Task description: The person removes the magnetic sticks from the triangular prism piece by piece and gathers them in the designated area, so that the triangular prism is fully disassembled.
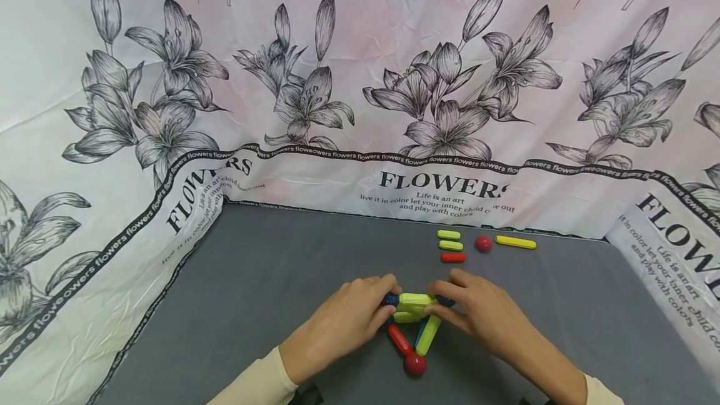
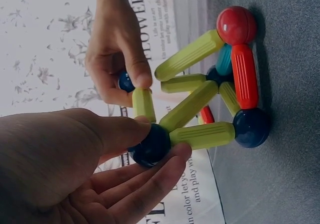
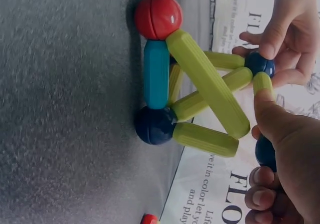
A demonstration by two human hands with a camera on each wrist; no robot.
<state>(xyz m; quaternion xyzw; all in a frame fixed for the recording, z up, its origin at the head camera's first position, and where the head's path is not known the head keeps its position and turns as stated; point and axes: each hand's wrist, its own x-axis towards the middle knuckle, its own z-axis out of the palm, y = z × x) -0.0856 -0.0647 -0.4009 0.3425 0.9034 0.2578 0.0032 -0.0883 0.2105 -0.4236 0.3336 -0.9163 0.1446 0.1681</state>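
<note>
My left hand (image 1: 351,311) pinches a dark blue ball (image 2: 151,145) between thumb and fingers. A second dark blue ball (image 3: 265,151) is in my right hand (image 1: 486,305), whose thumb lies over the lime-green rod (image 1: 415,300) linking both balls. Below stands a triangular base: a red ball (image 1: 415,364), two dark blue balls, a red rod (image 2: 245,76), a teal rod (image 3: 156,73) and a green rod. Two green rods climb to the left-hand ball. A longer green rod (image 3: 210,83) leans up from the red ball, and a shorter green rod (image 3: 207,139) rises nearby; their upper ends are unattached.
Behind the structure on the grey table (image 1: 270,267) lie two short lime rods (image 1: 450,245), a red rod (image 1: 453,257), a red ball (image 1: 483,243) and a yellow rod (image 1: 515,242). A flower-printed cloth (image 1: 315,180) borders the table at the back and sides.
</note>
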